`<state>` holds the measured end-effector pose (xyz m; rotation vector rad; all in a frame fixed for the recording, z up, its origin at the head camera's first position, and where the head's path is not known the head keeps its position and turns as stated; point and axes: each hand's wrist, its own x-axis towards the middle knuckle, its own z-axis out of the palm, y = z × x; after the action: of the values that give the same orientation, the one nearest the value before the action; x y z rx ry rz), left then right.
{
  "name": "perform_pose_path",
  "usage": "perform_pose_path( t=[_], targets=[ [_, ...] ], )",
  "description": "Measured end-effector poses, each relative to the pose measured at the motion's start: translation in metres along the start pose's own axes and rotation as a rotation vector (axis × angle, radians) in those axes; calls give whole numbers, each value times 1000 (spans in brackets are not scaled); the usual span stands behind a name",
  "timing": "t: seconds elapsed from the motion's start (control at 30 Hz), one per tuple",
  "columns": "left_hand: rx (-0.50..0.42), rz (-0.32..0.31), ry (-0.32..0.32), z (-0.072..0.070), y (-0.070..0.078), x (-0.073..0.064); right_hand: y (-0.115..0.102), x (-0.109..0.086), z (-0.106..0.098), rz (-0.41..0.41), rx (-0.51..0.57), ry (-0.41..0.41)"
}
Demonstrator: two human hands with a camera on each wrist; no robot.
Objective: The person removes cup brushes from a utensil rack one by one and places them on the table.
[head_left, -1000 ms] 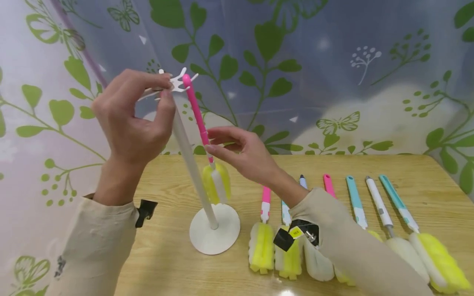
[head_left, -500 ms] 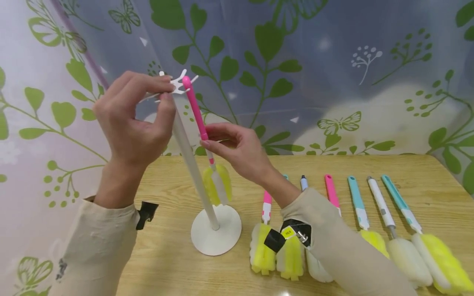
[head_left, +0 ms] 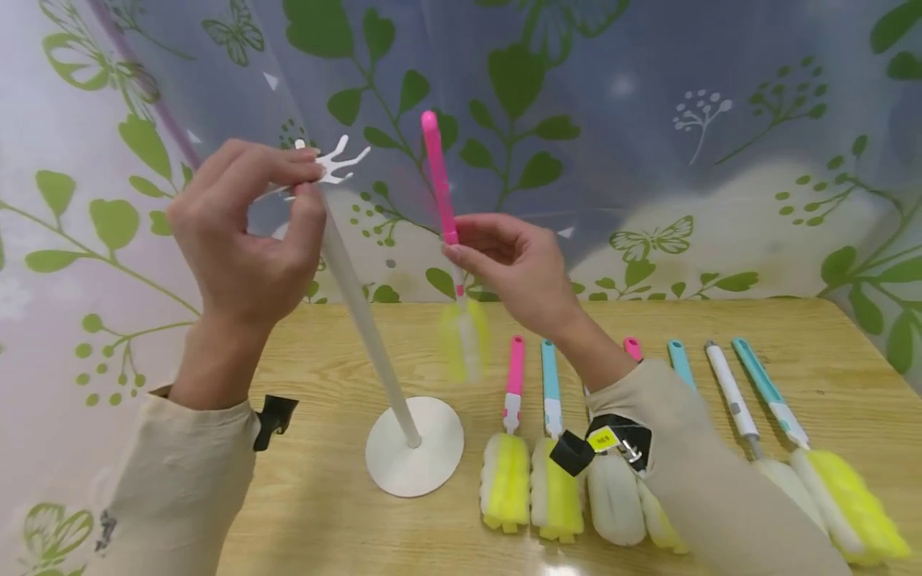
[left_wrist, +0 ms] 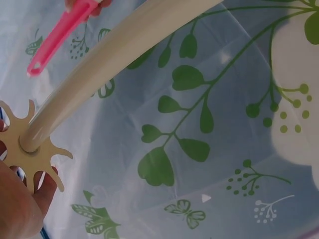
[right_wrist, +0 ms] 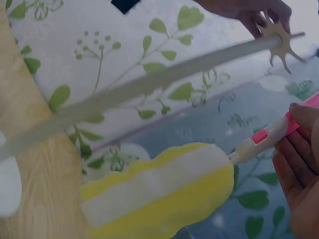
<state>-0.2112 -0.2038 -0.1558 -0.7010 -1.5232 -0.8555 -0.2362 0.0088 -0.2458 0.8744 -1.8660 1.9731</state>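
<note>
My left hand [head_left: 245, 232] pinches the hooked top [head_left: 337, 166] of a white stand [head_left: 363, 320] at its left side. The stand's pole leans up and left from a round base [head_left: 415, 464] on the table. In my right hand [head_left: 522, 264], thumb and fingers pinch a sponge bottle brush [head_left: 439, 176] at the lower end of its pink handle. It hangs sponge down, to the right of the hooks and apart from them. Its yellow and white sponge [right_wrist: 159, 189] fills the lower part of the right wrist view. The handle's end hole [left_wrist: 37, 65] shows in the left wrist view.
Several more sponge brushes lie in a row on the wooden table [head_left: 310, 496], including a pink-handled brush [head_left: 507, 480], a blue-handled brush [head_left: 557, 488] and a white-handled brush [head_left: 731, 388]. My right sleeve [head_left: 691, 456] covers some. A leaf-patterned curtain [head_left: 648, 160] stands behind.
The pink-handled bottle brush was at a hook of the stand; my right hand has since drawn it right and up, away from the hooks. My left hand keeps its grip on the top.
</note>
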Motion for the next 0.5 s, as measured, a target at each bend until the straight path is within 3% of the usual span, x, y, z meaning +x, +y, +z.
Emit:
perform_pose_path(
  t=[0.13, 0.3, 0.5],
  targets=[
    [4, -20, 2, -4, 1, 1, 0, -3, -33, 0, -72, 52],
    [4, -33, 31, -9, 2, 5, -3, -12, -87, 74, -121, 158],
    [8, -38, 62, -12, 3, 7, -9, -35, -161, 102, -53, 332]
  ],
)
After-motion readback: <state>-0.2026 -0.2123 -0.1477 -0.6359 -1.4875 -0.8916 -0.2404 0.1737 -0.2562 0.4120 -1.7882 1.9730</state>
